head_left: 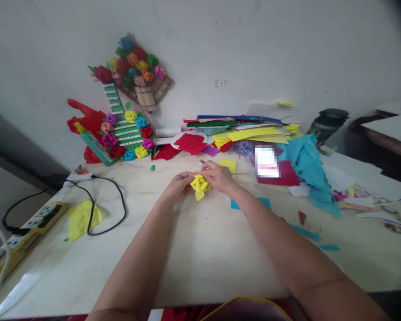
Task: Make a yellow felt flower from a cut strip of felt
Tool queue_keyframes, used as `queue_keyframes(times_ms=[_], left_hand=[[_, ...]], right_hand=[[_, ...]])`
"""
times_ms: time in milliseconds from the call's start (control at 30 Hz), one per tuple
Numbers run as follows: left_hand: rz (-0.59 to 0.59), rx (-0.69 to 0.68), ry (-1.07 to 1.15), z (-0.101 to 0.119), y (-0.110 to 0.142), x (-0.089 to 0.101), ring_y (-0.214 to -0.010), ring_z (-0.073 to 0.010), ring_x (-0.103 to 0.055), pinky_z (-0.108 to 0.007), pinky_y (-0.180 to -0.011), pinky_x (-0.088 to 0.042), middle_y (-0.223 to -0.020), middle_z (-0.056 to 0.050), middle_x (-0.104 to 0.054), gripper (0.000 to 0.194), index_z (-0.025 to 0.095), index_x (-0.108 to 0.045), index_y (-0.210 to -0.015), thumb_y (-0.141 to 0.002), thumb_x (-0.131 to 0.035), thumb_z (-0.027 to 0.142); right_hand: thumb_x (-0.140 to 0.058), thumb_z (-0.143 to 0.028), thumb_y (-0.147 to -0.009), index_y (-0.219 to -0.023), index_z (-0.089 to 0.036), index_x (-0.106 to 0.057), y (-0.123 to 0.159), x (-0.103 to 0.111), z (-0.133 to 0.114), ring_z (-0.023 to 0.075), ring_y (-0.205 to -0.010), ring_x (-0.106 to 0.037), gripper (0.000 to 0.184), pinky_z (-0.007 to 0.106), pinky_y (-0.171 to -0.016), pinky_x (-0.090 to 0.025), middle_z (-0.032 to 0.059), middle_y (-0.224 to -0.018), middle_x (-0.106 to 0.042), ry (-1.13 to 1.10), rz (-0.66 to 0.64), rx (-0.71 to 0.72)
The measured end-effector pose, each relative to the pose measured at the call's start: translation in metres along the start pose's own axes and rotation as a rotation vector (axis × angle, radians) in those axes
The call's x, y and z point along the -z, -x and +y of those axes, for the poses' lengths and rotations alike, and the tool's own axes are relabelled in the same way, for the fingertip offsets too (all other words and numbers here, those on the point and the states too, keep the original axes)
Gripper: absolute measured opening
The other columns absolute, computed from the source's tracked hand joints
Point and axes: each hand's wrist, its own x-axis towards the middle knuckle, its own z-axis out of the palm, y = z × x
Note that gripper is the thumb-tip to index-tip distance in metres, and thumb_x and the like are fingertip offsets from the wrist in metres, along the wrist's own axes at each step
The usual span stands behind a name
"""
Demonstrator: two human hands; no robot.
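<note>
A yellow paper flower (pixel 200 183) with folded petals is held between my two hands above the middle of the table. My left hand (pixel 182 185) pinches it from the left side. On the other side, the fingers of my right hand (pixel 218 176) are closed at the flower's upper right edge. A dark pointed tip (pixel 202 161) sticks out by the right fingers; I cannot make out what tool it belongs to. Just behind the right hand lies a yellow paper square (pixel 230 166). A blue paper piece (pixel 254 203) is partly under the right forearm.
Stacked coloured paper (pixel 250 133) lies along the wall. A decorated guitar shape (pixel 128 129) and a glue bottle (pixel 95 145) stand at back left. A power strip (pixel 33 232) and black cable (pixel 125 209) occupy the left. Crumpled blue paper (pixel 309 165) and a dark bottle (pixel 327 122) are right.
</note>
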Motion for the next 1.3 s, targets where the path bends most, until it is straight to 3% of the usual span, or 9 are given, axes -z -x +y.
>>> queue_keyframes(times_ms=[267,667,1133,1300], left_hand=[[-0.049,0.04,0.088,0.0042,-0.0005,0.0024,-0.061,-0.0162,-0.058,-0.028,-0.057,-0.047,-0.07,-0.008,-0.062,0.021,0.01,-0.059,-0.079,-0.064,-0.057,0.025],[-0.01,0.056,0.059,0.0008,-0.0017,0.0018,-0.058,-0.0154,-0.058,-0.027,-0.055,-0.046,-0.067,-0.007,-0.062,0.02,0.009,-0.06,-0.077,-0.059,-0.059,0.018],[-0.032,0.047,0.008,-0.0006,-0.0014,-0.0006,-0.054,-0.0128,-0.054,-0.024,-0.055,-0.041,-0.058,-0.006,-0.059,0.013,0.008,-0.061,-0.064,-0.054,-0.062,0.017],[-0.027,0.02,0.005,-0.001,-0.0011,-0.0013,-0.049,-0.0096,-0.05,-0.021,-0.05,-0.037,-0.052,-0.003,-0.055,0.007,0.009,-0.059,-0.058,-0.054,-0.058,0.015]], right_hand=[[-0.041,-0.025,-0.079,-0.085,-0.027,-0.064,0.0002,-0.0013,0.0007,0.0097,-0.074,-0.053,0.023,0.02,-0.06,-0.037,-0.0013,-0.093,-0.057,-0.035,0.02,-0.016],[-0.043,-0.023,-0.077,-0.085,-0.026,-0.064,0.0003,-0.0027,-0.0022,0.0099,-0.074,-0.054,0.023,0.02,-0.06,-0.037,-0.0012,-0.093,-0.058,-0.032,0.015,-0.018],[-0.05,-0.021,-0.071,-0.078,-0.024,-0.067,-0.0037,-0.0011,0.0005,0.0087,-0.07,-0.055,0.019,0.02,-0.059,-0.041,-0.0021,-0.088,-0.06,-0.161,-0.094,-0.11],[-0.047,-0.022,-0.074,-0.079,-0.024,-0.066,-0.0028,0.0004,-0.0012,0.0083,-0.071,-0.054,0.02,0.02,-0.059,-0.039,-0.0028,-0.089,-0.06,-0.134,-0.084,-0.047]])
